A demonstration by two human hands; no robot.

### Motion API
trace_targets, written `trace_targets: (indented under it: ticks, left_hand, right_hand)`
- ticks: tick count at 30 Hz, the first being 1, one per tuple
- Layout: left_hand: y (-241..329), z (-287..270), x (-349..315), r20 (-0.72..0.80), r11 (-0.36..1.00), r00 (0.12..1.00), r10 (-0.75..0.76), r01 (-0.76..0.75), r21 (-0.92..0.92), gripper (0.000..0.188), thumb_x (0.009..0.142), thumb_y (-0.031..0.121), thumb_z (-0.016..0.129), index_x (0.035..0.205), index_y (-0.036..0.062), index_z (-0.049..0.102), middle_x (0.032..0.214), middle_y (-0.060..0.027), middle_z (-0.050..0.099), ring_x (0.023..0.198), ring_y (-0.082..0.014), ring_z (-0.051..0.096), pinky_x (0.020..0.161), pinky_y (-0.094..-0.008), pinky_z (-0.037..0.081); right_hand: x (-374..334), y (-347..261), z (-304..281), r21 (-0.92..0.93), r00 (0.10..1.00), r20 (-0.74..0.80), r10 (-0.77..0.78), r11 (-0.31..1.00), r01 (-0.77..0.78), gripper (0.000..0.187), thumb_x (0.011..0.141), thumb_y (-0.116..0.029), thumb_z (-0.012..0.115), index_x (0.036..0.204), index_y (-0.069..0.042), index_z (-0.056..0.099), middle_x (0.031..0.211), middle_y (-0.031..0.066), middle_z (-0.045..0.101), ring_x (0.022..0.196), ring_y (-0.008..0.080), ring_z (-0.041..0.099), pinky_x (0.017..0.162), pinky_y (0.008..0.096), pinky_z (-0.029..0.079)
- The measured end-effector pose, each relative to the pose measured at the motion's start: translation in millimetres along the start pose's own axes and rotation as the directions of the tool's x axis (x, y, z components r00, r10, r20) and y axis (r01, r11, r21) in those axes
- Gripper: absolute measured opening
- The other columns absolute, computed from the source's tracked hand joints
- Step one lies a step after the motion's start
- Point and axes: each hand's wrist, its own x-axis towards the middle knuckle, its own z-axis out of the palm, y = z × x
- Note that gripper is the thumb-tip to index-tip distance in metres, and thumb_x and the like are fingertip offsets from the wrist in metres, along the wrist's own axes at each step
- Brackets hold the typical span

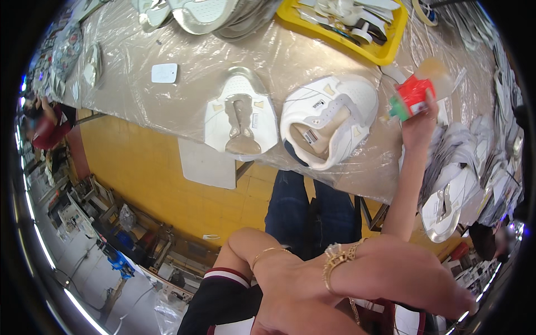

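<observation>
Right hand (422,118) gripping red-and-green bottle (412,96), bottle to right of shaped white shoe upper (333,113), flat upper (219,118) just left of that shaped one, yellow tray (384,56) beyond it, left hand's hold cannot tell.

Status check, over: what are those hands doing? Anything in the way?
Right hand: gripping red-and-green bottle. Left hand: close to camera, grip unclear, blocking lower view. Two white shoe uppers: side by side on plastic-covered table.
</observation>
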Motion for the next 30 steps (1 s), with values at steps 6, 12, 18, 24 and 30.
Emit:
trace_targets:
  ticks: [6,12,18,24,30]
  left_hand:
    - [-22,-9,-21,0.059,0.989,0.989,0.133,-0.137,0.055,0.049,0.103,0.050,0.031,0.101,0.0104,0.061,0.106,-0.0333,0.056,0.086,-0.0347,0.062,0.082,-0.0405,0.053]
    - [-14,5,-28,-0.017,0.994,0.997,-0.074,0.075,0.084,0.050,0.103,0.050,0.031,0.104,0.0119,0.063,0.106,-0.0332,0.058,0.092,-0.0337,0.062,0.083,-0.0425,0.052]
    - [-2,23,-25,-0.218,0.937,0.918,-0.331,0.347,0.039,0.042,0.102,0.043,0.040,0.101,0.0091,0.064,0.103,-0.0210,0.063,0.093,-0.0320,0.062,0.082,-0.0420,0.048]
    - [-22,-146,15,-0.113,0.080,0.852,-0.511,0.178,0.981,0.025,0.092,0.016,0.056,0.109,0.0001,0.066,0.105,-0.0124,0.068,0.094,-0.0226,0.064,0.083,-0.0322,0.047]
    - [-66,-236,43,-0.044,-0.239,0.719,-0.694,-0.172,0.956,0.027,0.087,0.012,0.063,0.113,0.0040,0.067,0.106,-0.0144,0.065,0.100,-0.0304,0.061,0.088,-0.0378,0.047]
  right_hand:
    - [-25,17,-18,-0.042,0.985,0.053,0.163,0.986,-0.161,0.060,0.090,-0.039,0.053,0.136,-0.002,0.043,0.127,0.0217,0.059,0.112,0.0268,0.059,0.095,0.0397,0.049]
    - [-25,25,-14,0.122,0.998,0.023,0.052,0.991,-0.055,0.055,0.090,-0.038,0.054,0.133,-0.004,0.046,0.126,0.0181,0.059,0.114,0.0276,0.058,0.098,0.0418,0.048]
    - [-29,25,-22,0.236,0.998,-0.059,0.019,0.972,-0.005,0.049,0.089,-0.033,0.061,0.128,-0.004,0.050,0.120,0.0100,0.061,0.111,0.0223,0.060,0.097,0.0394,0.047]
    - [-27,27,-25,0.137,0.992,-0.116,0.051,0.990,-0.035,0.050,0.089,-0.034,0.063,0.126,-0.002,0.054,0.114,0.0064,0.063,0.102,0.0176,0.061,0.091,0.0328,0.047]
    - [-22,34,-31,-0.420,0.967,-0.227,0.114,0.885,-0.202,0.057,0.090,-0.046,0.064,0.123,0.000,0.058,0.109,0.0058,0.062,0.099,0.0127,0.059,0.090,0.0261,0.045]
